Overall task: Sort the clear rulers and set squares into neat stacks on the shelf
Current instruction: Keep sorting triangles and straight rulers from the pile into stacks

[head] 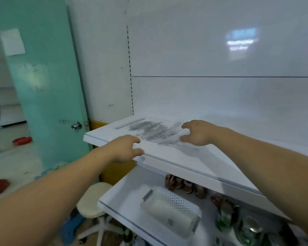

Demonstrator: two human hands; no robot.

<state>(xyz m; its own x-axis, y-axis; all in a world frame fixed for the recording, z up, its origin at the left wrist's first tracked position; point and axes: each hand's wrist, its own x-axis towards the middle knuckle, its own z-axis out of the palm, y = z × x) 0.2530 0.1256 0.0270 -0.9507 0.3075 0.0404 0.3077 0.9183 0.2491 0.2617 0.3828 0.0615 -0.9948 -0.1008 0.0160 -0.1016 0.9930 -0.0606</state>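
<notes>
Both hands, left hand (124, 148) and right hand (197, 132), hover with empty, loose grip over jumbled clear rulers (158, 133) on shelf (194, 162); one ruler (129, 123) lies apart, sorting barely begun.

The only view comes from a camera on the person's head. It looks forward and down along both bare forearms, which enter from the bottom corners and meet near the middle. It stands close: the left hand (124, 148) and right hand (198, 133) reach the white shelf (176, 162) with fingers spread and loose. The clear rulers (156, 134) lie between the hands and just beyond them. Past the hands the lens faces the white back panel (203, 95). The wide angle also takes in a green door (43, 86) well left of the left hand, and a lower shelf (128, 189) with a basket (171, 206) beneath both hands.
</notes>
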